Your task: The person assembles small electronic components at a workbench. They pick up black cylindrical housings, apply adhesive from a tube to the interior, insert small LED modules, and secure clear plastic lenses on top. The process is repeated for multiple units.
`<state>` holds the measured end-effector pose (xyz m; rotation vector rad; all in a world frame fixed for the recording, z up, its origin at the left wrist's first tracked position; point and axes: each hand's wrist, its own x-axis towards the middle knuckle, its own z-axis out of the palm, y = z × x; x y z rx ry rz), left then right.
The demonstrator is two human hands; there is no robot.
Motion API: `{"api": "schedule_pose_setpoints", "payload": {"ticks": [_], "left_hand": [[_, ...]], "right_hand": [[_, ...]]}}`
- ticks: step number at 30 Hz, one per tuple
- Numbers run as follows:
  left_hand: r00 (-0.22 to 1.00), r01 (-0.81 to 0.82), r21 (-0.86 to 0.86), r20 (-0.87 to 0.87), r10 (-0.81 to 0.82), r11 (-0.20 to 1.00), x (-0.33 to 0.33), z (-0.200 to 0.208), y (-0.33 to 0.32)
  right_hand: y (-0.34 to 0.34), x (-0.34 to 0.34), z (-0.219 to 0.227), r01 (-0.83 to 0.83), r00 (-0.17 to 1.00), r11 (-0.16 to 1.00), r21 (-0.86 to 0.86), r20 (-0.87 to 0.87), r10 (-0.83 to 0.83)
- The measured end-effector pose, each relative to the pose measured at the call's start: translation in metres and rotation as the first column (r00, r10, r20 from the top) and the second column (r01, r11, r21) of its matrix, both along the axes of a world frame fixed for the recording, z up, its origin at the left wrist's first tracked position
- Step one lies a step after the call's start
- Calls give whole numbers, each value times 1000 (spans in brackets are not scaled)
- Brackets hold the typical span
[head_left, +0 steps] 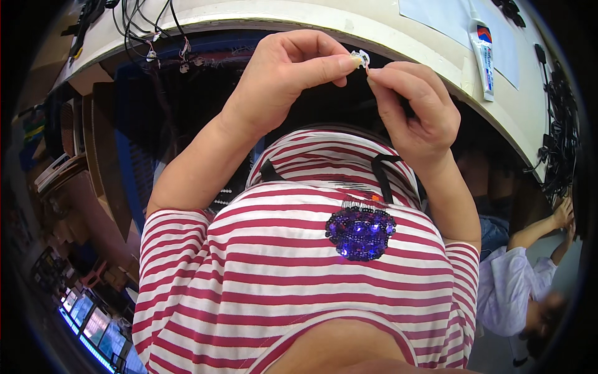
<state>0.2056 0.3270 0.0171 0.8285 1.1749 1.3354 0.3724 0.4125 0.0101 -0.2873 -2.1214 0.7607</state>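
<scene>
Both hands meet in front of the table's near edge, above my lap. Thumb and forefinger of my left hand pinch a small white plastic part with a clear or shiny piece on it. Its exact kind is too small to make out. From its lower side a short thin reddish wire runs toward my right hand. My right thumb and forefinger are pressed together at the wire, their tips just right of the white part.
A pale table curves across the top. On it lie a white and blue tube and a pile of black cables. Black cables with small white ends hang over the left edge. Another person works at the right.
</scene>
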Motion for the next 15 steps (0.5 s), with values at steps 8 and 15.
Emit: {"api": "schedule_pose_setpoints", "payload": {"ticks": [8,15], "left_hand": [[997,22,-33,81,-19,999,-2,3,-2],[998,34,-10,57,-33,999,-2,8,-4]], "right_hand": [[1,-3,-4,37,999,989,143,5,-38],[1,-4,0,20,1000,997,73,10,-21]]}}
